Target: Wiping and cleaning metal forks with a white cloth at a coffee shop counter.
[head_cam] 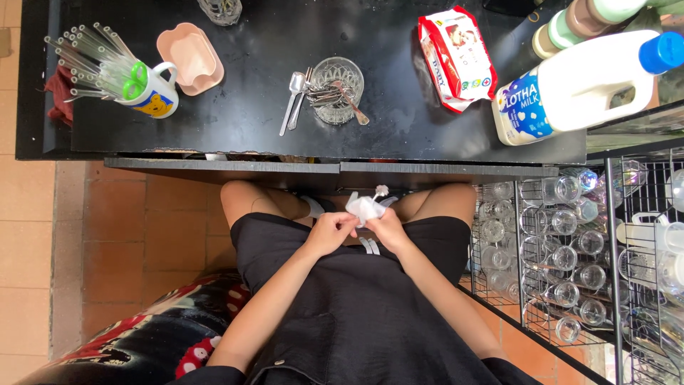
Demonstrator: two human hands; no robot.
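Now, fingers: both sets are pinched together on a small crumpled white tissue (365, 209); the left hand (329, 233) grips its near edge, the right hand (385, 229) its other side.
Thing in hand: the white tissue is wrapped around the lower part of a thin white stick with a pale bud-like tip (381, 190), which pokes up out of the wad; what the stick is I cannot tell.
Where it sits: above the lap, between the bare knees, just short of the front edge of the black desk (399, 85) and not touching it.
Step in hand: by my reading, wiping or wrapping the stick in the tissue.
Next move calls for: a firm pinch with one hand while the other turns or slides the tissue along the stick.
Cut-glass tumbler (337, 80): stands mid-desk and holds metal spoons and forks, several spilling over its rim.
White cartoon-printed mug (152, 91): tilted, packed with clear straws that fan out to the left.
Pink plastic dish (191, 57): looks empty.
White plastic milk jug with blue cap (577, 85): lies beside a red-and-white soft pack of wipes (457, 57).
Wire rack (563, 242): to the right, filled with clear glass bottles.
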